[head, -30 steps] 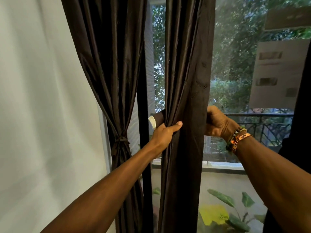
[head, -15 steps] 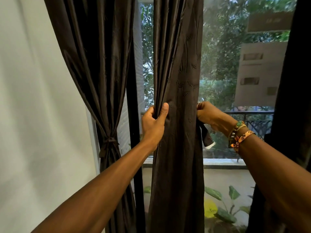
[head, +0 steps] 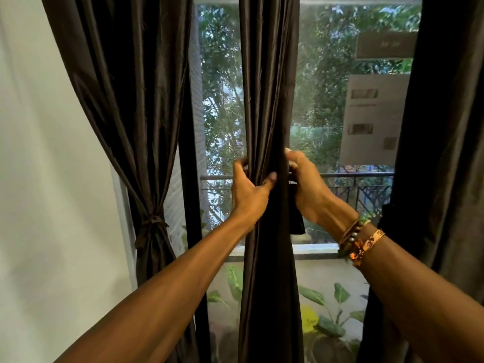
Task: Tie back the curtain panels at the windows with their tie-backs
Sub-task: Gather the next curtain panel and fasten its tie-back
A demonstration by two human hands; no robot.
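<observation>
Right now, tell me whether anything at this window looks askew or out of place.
Nothing damaged. Only the tie-back dangles loose below the right hand, beside the middle panel that the left hand bunches.

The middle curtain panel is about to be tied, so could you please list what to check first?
1. Dark brown satin middle curtain panel gathered: ok, the left hand grips its folds.
2. Dark fabric tie-back strip in hand: ok, the right hand holds it, end hanging down.
3. Strip passed behind the panel: cannot tell, folds hide it.
4. Strip knotted: not ok.
5. Left dark brown curtain panel tied: ok, knotted at the waist.
</observation>
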